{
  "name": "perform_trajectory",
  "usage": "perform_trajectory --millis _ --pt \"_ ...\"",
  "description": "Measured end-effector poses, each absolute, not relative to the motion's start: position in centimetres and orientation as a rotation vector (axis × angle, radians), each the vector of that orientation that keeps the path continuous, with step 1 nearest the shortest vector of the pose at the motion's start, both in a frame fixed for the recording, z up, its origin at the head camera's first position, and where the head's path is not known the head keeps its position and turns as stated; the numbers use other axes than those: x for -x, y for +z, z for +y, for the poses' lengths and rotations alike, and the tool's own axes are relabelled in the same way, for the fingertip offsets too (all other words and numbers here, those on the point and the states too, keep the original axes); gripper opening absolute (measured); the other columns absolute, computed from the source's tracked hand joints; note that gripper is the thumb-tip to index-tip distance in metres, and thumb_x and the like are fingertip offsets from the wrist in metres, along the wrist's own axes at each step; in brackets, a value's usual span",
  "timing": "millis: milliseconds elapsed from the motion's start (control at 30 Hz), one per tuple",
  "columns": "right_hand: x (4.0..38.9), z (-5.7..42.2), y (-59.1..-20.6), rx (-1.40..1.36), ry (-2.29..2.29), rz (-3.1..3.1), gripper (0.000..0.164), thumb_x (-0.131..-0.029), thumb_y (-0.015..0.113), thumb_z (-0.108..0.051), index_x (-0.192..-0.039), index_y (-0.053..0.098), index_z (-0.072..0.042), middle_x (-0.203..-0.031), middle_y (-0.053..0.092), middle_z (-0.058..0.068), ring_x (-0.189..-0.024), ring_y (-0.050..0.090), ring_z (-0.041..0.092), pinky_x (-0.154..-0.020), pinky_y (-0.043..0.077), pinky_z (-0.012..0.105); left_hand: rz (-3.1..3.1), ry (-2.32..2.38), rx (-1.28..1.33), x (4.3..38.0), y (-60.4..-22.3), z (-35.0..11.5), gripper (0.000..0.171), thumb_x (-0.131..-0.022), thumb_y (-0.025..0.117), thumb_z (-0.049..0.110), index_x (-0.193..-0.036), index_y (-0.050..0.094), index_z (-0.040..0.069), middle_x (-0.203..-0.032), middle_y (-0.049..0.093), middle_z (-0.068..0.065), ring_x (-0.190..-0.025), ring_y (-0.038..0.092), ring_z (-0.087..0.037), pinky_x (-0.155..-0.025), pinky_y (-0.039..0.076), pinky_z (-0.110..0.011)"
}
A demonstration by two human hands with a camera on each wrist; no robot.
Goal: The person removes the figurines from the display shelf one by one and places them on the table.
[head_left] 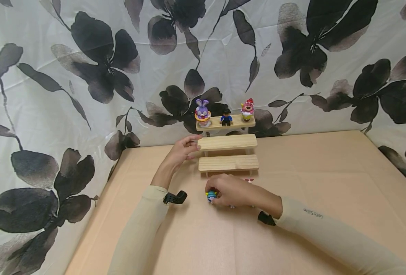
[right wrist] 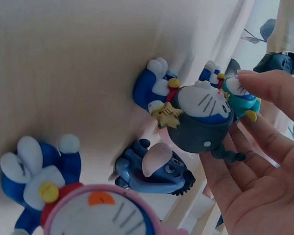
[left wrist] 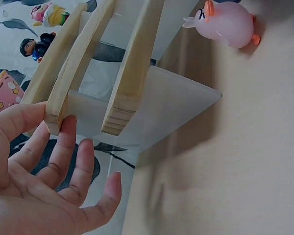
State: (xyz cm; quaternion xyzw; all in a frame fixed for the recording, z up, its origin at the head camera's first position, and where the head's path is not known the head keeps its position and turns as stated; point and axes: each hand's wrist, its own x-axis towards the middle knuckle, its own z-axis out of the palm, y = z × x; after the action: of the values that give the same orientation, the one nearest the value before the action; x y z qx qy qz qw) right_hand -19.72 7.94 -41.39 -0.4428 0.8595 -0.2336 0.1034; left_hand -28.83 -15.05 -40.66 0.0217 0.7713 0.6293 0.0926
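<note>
My left hand (head_left: 179,153) pinches the left end of the middle board of a three-step wooden shelf (head_left: 227,143); in the left wrist view its thumb and fingers (left wrist: 66,147) lie on both faces. On the table before the lowest board, my right hand (head_left: 233,191) holds a small cat figurine in a teal hood (head_left: 211,196), between thumb and fingers in the right wrist view. Close to that hand stand a cat figurine in a grey hood (right wrist: 198,132), a blue donkey figurine (right wrist: 159,169) and a cat figurine with a pink hood (right wrist: 100,213).
On the top board stand a purple rabbit figurine (head_left: 202,114), a dark-haired figure in blue (head_left: 226,119) and a pink bear figurine (head_left: 247,109). A pink duck figurine (left wrist: 228,24) stands before the shelf. Floral cloth (head_left: 223,57) hangs behind the table (head_left: 309,172).
</note>
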Motion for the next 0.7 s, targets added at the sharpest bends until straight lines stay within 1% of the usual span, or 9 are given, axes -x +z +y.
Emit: perform_trajectory --millis 167,400,567,700 --pt "19.68 7.85 -41.77 1.332 -0.635 2.545 0.022 -0.088 0.08 -0.026 -0.107 0.073 -0.017 -0.103 0.066 -0.007 -0.085 0.059 0.008 -0.079 0.052 0.024 2.282 1.874 -0.063 28.81 -40.64 -15.0 0.039 -0.098 0.069 0.014 -0.136 0.063 0.021 -0.118 0.059 -0.007 -0.114 0.057 -0.03 -0.095 0.047 -0.052" --pt "19.69 7.87 -41.91 1.37 -0.634 2.539 0.022 -0.088 0.081 -0.025 -0.106 0.074 -0.016 -0.099 0.065 -0.007 -0.081 0.059 0.008 -0.073 0.05 0.021 2.279 1.873 -0.052 28.81 -40.56 -14.97 0.039 -0.098 0.069 0.015 -0.136 0.063 0.021 -0.119 0.06 -0.006 -0.108 0.059 -0.022 -0.096 0.046 -0.053" --pt "19.89 7.83 -41.88 1.38 -0.628 2.523 0.022 -0.089 0.08 -0.024 -0.108 0.075 -0.015 -0.1 0.066 -0.006 -0.081 0.059 0.007 -0.074 0.05 0.02 2.275 1.875 -0.05 28.88 -40.61 -15.0 0.038 -0.098 0.069 0.015 -0.135 0.063 0.022 -0.12 0.06 -0.007 -0.107 0.059 -0.02 -0.098 0.046 -0.054" --pt "20.01 7.83 -41.82 1.376 -0.621 2.494 0.021 -0.089 0.08 -0.022 -0.108 0.076 -0.014 -0.099 0.065 -0.007 -0.083 0.061 0.011 -0.074 0.05 0.021 2.274 1.877 -0.046 28.87 -40.62 -15.0 0.038 -0.098 0.069 0.015 -0.135 0.063 0.021 -0.119 0.06 -0.007 -0.107 0.059 -0.02 -0.099 0.046 -0.055"
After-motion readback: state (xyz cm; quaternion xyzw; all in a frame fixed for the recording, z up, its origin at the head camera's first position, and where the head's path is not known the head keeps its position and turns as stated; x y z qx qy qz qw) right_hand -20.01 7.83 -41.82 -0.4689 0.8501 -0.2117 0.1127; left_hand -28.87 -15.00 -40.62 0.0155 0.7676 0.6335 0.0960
